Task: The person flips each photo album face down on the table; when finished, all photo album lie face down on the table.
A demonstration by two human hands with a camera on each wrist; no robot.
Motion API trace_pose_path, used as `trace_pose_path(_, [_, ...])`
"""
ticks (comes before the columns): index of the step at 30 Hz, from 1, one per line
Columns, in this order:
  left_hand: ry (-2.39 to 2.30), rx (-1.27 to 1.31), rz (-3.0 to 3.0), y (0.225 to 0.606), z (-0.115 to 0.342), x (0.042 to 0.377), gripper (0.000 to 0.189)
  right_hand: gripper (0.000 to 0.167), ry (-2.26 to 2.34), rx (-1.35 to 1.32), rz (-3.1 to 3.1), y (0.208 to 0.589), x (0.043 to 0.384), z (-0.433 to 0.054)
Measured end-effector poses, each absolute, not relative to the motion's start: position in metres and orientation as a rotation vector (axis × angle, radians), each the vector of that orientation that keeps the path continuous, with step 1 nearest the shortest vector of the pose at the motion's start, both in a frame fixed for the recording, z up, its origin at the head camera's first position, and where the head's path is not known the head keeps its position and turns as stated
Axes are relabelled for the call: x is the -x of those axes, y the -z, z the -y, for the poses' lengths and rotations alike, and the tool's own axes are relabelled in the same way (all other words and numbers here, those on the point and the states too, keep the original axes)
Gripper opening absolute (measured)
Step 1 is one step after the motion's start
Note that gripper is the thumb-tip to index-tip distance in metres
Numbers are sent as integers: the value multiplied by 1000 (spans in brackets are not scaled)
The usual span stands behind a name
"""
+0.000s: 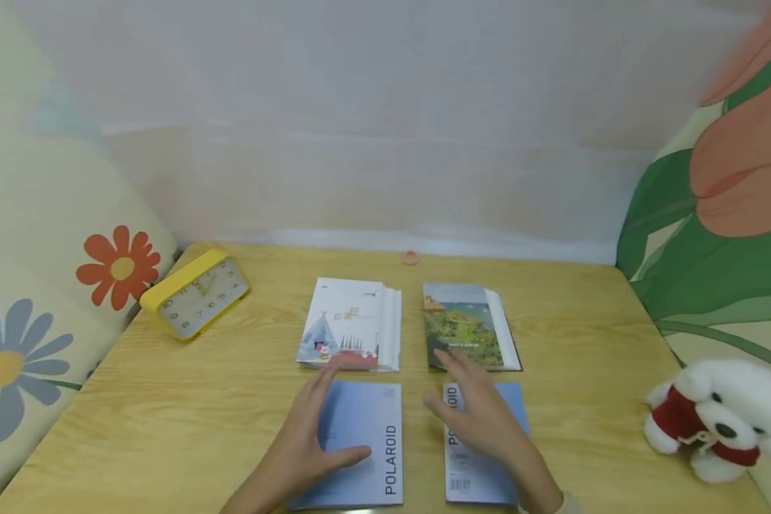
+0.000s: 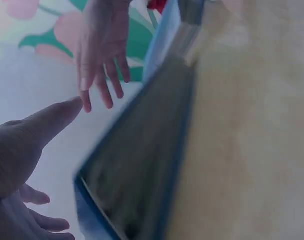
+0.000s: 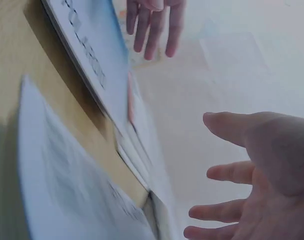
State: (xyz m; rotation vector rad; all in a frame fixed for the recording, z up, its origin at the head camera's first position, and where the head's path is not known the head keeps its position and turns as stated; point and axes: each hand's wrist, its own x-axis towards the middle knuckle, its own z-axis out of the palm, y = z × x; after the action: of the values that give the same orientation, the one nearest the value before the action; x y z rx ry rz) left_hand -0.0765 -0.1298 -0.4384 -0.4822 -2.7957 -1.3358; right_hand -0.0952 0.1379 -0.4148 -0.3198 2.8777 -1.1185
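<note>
Two hands (image 1: 305, 439) (image 1: 478, 414), two blue books (image 1: 363, 414) (image 1: 472, 478) beneath, two albums (image 1: 347, 314) (image 1: 459, 321) beyond

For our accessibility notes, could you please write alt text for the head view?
A person's left hand and right hand hover over two blue POLAROID-labelled books on a wooden table. Two picture-covered photo albums lie beyond, with a yellow clock left and a white teddy bear right.

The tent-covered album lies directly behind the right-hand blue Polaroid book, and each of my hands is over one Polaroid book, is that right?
Not quite: the tent-covered album lies directly behind the left-hand blue Polaroid book, as the head view shows. The left hand and right hand are each over one Polaroid book, as you said.
</note>
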Motion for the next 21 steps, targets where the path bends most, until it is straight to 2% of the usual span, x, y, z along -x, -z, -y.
trace_pose_path(4, [1502, 319, 2986, 449, 149, 67, 137, 68, 1112, 401, -2828, 428, 104, -109])
trace_pose_path(7, [1596, 299, 3026, 455, 156, 63, 142, 62, 1112, 483, -2827, 436, 110, -93])
trace_pose_path(11, [1593, 425, 3024, 463, 165, 63, 145, 53, 1098, 503, -2793, 442, 114, -80])
trace_pose_path(17, [1230, 838, 2881, 486, 182, 63, 143, 49, 1041, 490, -2725, 449, 113, -70])
trace_pose_path(21, [1251, 854, 2884, 489, 183, 64, 141, 46, 1102, 459, -2687, 449, 113, -68])
